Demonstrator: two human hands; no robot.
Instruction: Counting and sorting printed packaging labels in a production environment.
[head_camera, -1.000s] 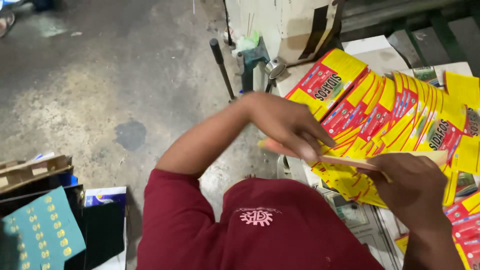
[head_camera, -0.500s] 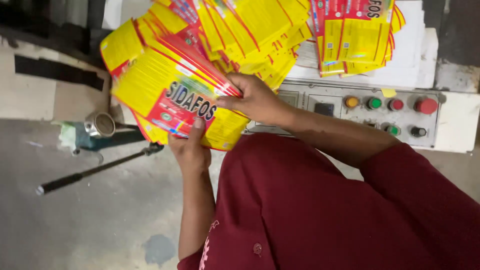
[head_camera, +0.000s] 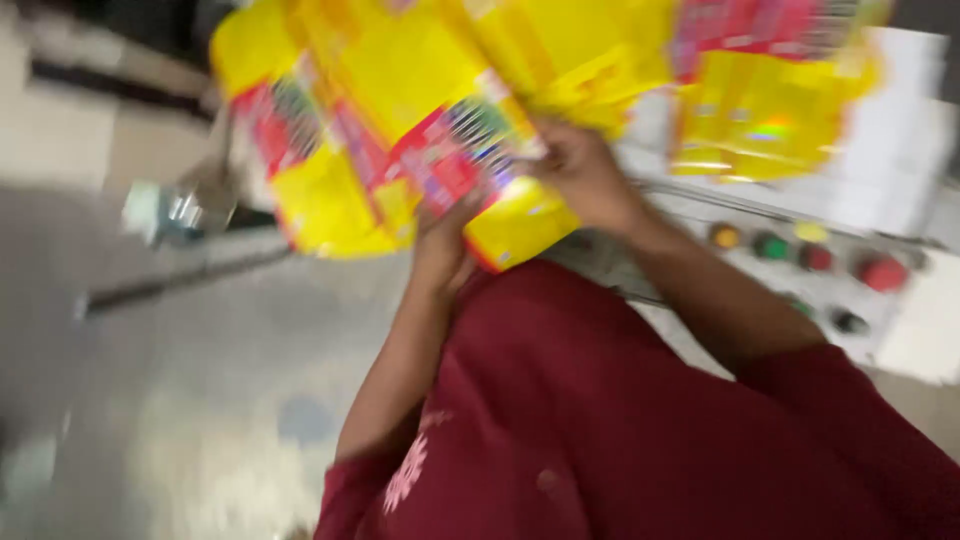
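A fanned stack of flat yellow-and-red printed cardboard sheets (head_camera: 400, 150) is held up in front of the chest, its long axis slanting from upper left down to lower right. The left hand (head_camera: 440, 240) grips its near edge from below, while the right hand (head_camera: 585, 175) clasps its right end, both equally close. Behind lies a white machine panel with coloured round buttons (head_camera: 830, 260); a grey concrete floor (head_camera: 150, 400) spreads on the left.

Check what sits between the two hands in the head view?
Head view, blurred: the fanned stack of yellow-and-red flat cartons fills it, left hand beneath, right hand gripping its right edge.
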